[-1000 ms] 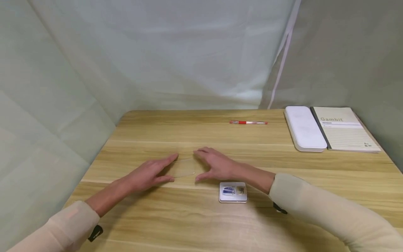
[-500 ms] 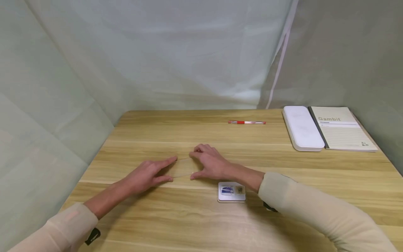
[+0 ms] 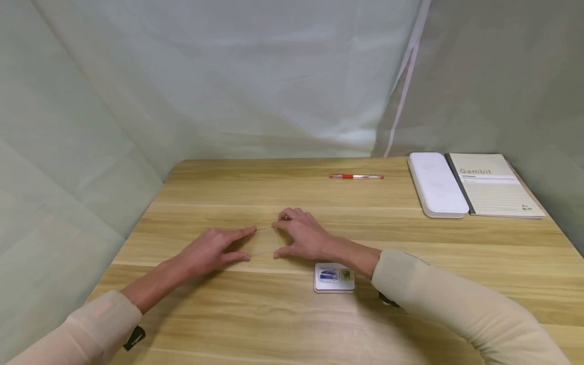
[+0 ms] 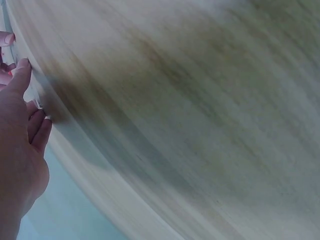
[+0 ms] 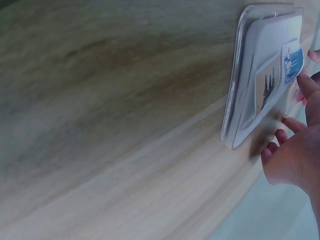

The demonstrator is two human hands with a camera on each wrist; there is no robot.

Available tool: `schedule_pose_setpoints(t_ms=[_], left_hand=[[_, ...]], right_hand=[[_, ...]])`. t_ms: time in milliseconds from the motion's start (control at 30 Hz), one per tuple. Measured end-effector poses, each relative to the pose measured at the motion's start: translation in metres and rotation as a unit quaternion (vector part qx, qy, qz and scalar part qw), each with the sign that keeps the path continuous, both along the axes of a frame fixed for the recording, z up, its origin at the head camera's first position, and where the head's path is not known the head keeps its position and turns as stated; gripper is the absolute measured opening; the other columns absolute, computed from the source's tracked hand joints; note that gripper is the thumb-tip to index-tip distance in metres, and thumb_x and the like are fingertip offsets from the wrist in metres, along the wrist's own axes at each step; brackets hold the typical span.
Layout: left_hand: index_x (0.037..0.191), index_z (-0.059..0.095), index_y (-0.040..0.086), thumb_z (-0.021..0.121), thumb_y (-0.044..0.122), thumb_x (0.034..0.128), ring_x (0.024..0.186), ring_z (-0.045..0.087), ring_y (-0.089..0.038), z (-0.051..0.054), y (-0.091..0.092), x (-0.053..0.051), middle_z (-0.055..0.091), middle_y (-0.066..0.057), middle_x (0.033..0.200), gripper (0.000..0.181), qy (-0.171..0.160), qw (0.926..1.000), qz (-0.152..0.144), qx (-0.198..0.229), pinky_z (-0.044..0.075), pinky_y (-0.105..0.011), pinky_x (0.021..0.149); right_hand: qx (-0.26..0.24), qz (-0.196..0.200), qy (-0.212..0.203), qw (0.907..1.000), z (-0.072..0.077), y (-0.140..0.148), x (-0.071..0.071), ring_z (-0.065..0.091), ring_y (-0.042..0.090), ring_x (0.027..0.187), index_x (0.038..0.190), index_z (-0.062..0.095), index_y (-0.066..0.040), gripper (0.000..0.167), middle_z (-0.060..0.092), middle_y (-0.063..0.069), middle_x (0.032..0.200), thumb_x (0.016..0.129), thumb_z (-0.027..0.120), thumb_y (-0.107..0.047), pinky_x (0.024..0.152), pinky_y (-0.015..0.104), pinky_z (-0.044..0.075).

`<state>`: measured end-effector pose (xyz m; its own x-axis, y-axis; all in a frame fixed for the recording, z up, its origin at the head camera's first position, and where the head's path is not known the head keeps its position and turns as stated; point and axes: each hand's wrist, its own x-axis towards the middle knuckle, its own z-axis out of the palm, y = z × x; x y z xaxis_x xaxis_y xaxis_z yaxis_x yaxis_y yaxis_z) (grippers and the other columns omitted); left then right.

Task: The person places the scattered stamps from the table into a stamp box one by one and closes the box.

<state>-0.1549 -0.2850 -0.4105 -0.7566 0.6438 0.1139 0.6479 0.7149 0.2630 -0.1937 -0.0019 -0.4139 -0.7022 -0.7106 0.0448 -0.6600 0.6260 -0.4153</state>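
Between my hands lies a clear, thin-edged flat piece, hard to make out against the wood; its exact kind cannot be told. The left hand holds its left side, thumb at the near corner and index finger at the far one. My right hand holds the opposite side likewise, its other fingers curled beyond. Just nearer than the right wrist sits a small white case with two picture stickers on top. In the right wrist view, this white case shows a clear rim around its base.
A red pen lies far back on the wooden table. At the back right are a long white box and, beside it, a notebook marked "Gambit". Pale fabric hangs behind the table.
My right hand has moved slightly left, from just off the clear piece's right side onto its edges. Its fingers have curled more. The left hand has stayed almost in place.
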Motion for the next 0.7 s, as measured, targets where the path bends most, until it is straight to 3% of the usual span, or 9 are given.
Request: schedule_pose_setpoints(t_ms=[367, 700], left_hand=[[0.146, 0.063, 0.003, 0.082, 0.033, 0.0948, 0.115, 0.072, -0.028, -0.0019, -0.0004, -0.0031, 0.071, -0.016, 0.133, 0.063, 0.011, 0.9998, 0.003, 0.015, 0.062, -0.045, 0.091], [0.141, 0.066, 0.002, 0.088, 0.03, 0.0895, 0.118, 0.071, -0.03, 0.0029, 0.0016, -0.0073, 0.072, -0.015, 0.132, 0.063, 0.019, 0.9993, -0.003, 0.03, 0.059, -0.048, 0.097]], right_hand=[[-0.023, -0.013, 0.015, 0.9995, -0.003, -0.0023, -0.0022, 0.052, 0.028, 0.135, 0.139, 0.069, -0.011, 0.066, 0.06, 0.009, 0.143, 0.087, 0.086, -0.048, 0.114, 0.045, 0.043], [-0.01, -0.008, 0.013, 0.9998, -0.001, -0.0045, -0.0028, 0.052, 0.028, 0.135, 0.141, 0.066, -0.007, 0.064, 0.059, 0.01, 0.145, 0.092, 0.082, -0.046, 0.114, 0.044, 0.044]])
